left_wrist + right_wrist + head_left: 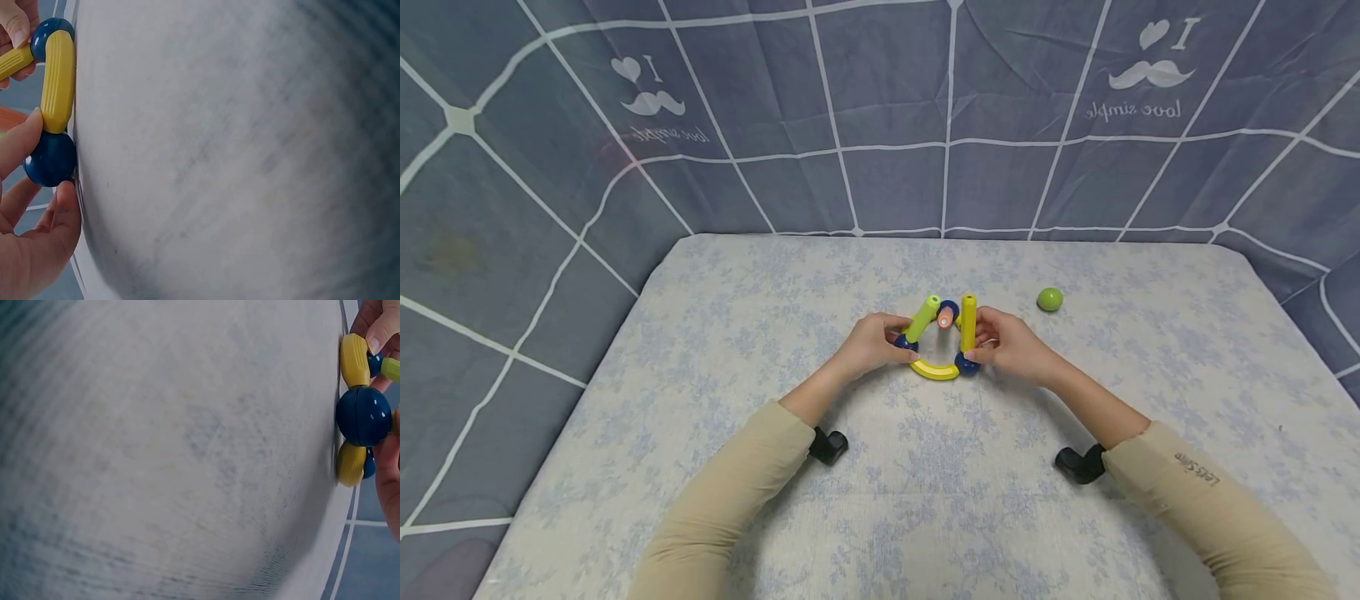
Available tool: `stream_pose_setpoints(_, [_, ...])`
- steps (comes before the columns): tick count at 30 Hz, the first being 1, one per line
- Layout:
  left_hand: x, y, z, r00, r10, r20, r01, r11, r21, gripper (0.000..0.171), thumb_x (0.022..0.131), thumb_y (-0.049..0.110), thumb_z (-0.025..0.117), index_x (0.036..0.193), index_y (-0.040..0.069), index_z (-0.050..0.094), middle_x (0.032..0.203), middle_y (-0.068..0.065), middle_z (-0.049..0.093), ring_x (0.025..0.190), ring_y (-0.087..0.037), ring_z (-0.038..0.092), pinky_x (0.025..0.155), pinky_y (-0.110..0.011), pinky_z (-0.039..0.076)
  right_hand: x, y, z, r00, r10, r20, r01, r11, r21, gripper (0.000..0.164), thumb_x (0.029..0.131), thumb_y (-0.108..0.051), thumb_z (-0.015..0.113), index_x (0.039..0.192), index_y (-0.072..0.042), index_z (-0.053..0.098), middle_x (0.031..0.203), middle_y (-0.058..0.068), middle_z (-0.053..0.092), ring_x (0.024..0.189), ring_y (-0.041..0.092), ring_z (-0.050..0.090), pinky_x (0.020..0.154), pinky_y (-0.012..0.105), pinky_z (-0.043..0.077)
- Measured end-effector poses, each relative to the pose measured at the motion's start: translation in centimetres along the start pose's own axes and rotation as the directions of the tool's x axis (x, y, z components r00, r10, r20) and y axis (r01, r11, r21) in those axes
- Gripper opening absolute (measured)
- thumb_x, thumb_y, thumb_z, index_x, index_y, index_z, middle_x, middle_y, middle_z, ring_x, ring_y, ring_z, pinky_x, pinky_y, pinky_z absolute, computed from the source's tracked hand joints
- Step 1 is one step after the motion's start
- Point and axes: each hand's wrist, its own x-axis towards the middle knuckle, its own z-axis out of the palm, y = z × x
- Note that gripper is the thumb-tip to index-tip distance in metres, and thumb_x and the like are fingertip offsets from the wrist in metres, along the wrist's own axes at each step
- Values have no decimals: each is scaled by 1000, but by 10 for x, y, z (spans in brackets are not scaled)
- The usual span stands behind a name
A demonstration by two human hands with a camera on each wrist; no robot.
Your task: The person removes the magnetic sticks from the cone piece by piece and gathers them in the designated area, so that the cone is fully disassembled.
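Note:
Between the hands, a stick-and-ball building toy lies on the table, with curved yellow pieces (935, 372) joining dark blue balls in a ring. From the ring rise a light green stick (922, 320) at left, an orange stick (945, 318) at the back and a straight yellow stick (968, 325) at right. My left hand (874, 343) pinches the left blue ball (51, 159) between thumb and fingers. The thumb and fingers of my right hand (1013, 347) grip the straight yellow stick low down, beside the right blue ball (364, 416). Part of the ring's back is hidden behind the sticks.
A green ball (1050, 299) sits alone on the patterned tablecloth (940, 483), beyond the right hand. Grey cloth with white lines (887, 108) hangs behind the table's far edge. Black wrist mounts (829, 447) stick out below both sleeves.

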Motion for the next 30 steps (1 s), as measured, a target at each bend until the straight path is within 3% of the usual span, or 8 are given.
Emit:
stream_pose_setpoints(7, [0, 1, 0, 1000, -12, -3, 12, 1000, 5, 55, 76, 9, 78, 127, 4, 57, 119, -10, 59, 99, -22, 57, 74, -28, 50, 1, 1, 0, 1000, -12, -4, 12, 999, -37, 37, 84, 3, 65, 117, 6, 50, 99, 15, 60, 87, 24, 56, 74, 30, 49])
stream_pose_setpoints(14, [1, 2, 0, 1000, -10, -4, 10, 1000, 9, 55, 76, 9, 78, 127, 4, 58, 119, -9, 59, 97, -21, 57, 72, -27, 50, 2, 5, -2, 1000, 11, -15, -11, 1000, 22, 48, 84, 3, 65, 127, 8, 45, 106, 20, 60, 91, 26, 59, 76, 28, 50])
stream_pose_setpoints(22, [1, 2, 0, 1000, -14, -7, 14, 1000, 10, 55, 76, 8, 78, 127, 4, 57, 118, -9, 60, 97, -21, 57, 72, -27, 50, 3, 1, -11, 994, 75, -75, -66, 991, 113, 42, 85, -2, 66, 122, 8, 48, 104, 20, 59, 88, 21, 58, 74, 21, 50])
stream_pose_setpoints(30, [0, 4, 0, 1000, -17, -1, 17, 1000, 14, 55, 76, 8, 77, 127, 4, 57, 116, -10, 61, 95, -21, 58, 71, -26, 50, 2, -3, -23, 988, 100, -119, -72, 972, 222, 40, 83, 0, 67, 118, 10, 49, 103, 22, 58, 81, 12, 57, 72, 20, 50])
